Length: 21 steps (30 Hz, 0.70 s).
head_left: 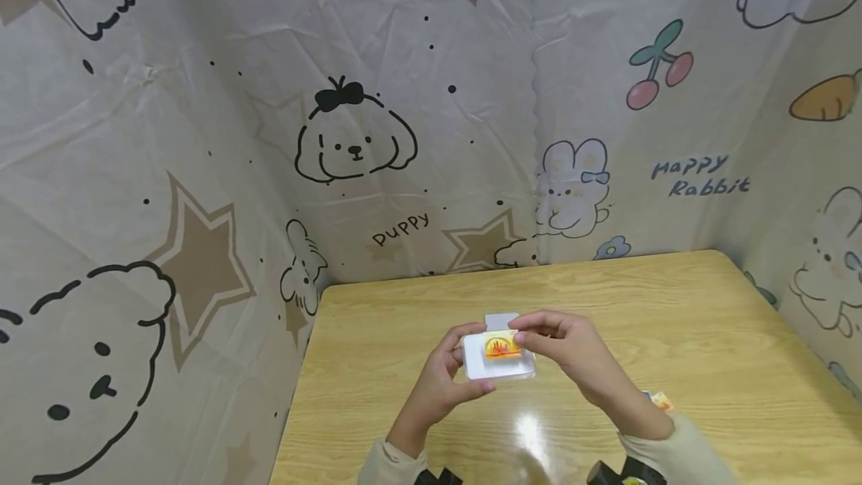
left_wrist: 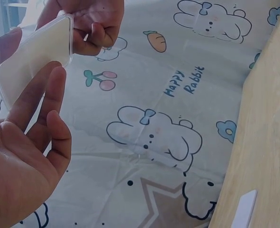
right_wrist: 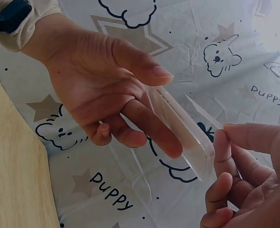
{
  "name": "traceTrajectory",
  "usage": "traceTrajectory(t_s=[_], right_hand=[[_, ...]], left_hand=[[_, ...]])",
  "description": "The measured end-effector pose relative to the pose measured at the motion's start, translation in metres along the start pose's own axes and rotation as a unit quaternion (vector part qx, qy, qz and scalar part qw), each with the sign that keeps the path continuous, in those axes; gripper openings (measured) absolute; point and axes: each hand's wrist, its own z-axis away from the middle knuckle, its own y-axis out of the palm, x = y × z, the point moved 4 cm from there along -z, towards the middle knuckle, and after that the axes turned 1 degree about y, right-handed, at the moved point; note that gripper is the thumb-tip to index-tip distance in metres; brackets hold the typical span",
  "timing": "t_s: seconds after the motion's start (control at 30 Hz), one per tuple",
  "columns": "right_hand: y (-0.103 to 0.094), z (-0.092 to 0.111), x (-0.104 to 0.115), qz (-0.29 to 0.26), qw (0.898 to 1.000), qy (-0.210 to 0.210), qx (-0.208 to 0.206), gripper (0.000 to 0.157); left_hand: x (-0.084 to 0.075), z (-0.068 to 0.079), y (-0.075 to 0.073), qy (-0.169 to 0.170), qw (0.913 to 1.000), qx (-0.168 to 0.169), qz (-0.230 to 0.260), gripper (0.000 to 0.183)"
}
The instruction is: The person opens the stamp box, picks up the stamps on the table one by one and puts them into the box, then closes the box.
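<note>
My left hand (head_left: 444,376) holds a shallow clear plastic case (head_left: 477,367) with a white inside, its thumb at the near edge and fingers behind. From the left wrist, the case's pale back (left_wrist: 33,59) shows, with fingers spread against it. Over the case, my right hand (head_left: 581,354) pinches a small orange and yellow printed card (head_left: 503,348) at its right edge between thumb and fingertips. Seen from the right wrist, the thin card (right_wrist: 204,111) stands a little apart from the case, tilted.
A flat whitish piece (head_left: 501,319) lies on the wooden table (head_left: 377,343) beyond the hands. Beside the right wrist, partly hidden, is another small colourful printed piece (head_left: 663,401). Patterned cloth (head_left: 236,96) hangs around the table's back and sides.
</note>
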Motion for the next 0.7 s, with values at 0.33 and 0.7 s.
traceTrajectory(t_s=[0.33,0.7], right_hand=[[0.0059,-0.0020,0.0040,0.085,0.996,-0.005,-0.002,0.025],[0.0091,-0.0044,0.0014,0.139,0.990,-0.009,-0.018,0.020]], left_hand=[[0.0015,0.0007,-0.0007,0.003,1.0000,0.003,0.001,0.067],[0.0030,0.0001,0.0008,0.003,1.0000,-0.004,-0.004,0.067]])
